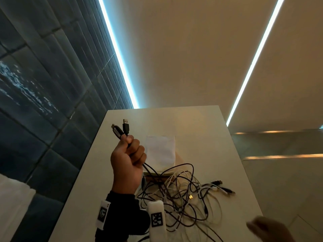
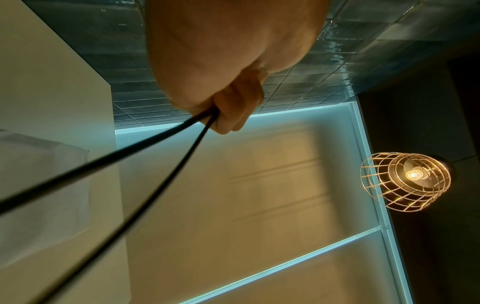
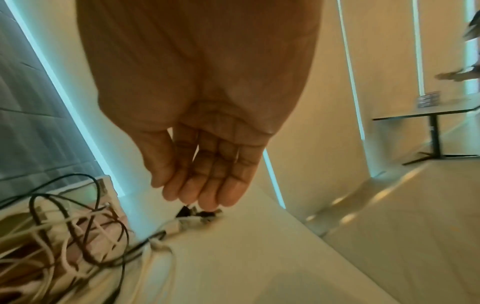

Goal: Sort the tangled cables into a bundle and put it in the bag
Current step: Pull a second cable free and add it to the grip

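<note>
My left hand (image 1: 128, 154) is raised above the white table (image 1: 209, 137) and grips two black cables (image 2: 161, 158), whose USB plugs (image 1: 122, 128) stick up out of the fist. Both strands run down into a tangle of black and white cables (image 1: 180, 194) on the table. A white paper bag (image 1: 160, 151) lies flat behind the tangle. My right hand (image 3: 205, 174) hovers at the table's near right corner with straight fingers and holds nothing; in the head view the right hand (image 1: 269, 229) is blurred. Loose plug ends (image 1: 222, 187) lie to the right of the tangle.
A dark tiled wall (image 1: 43, 102) stands to the left of the table. A wire-cage pendant lamp (image 2: 407, 181) hangs overhead. Another small table (image 3: 439, 127) stands farther off to the right. The table's right edge (image 1: 244, 163) drops to the floor.
</note>
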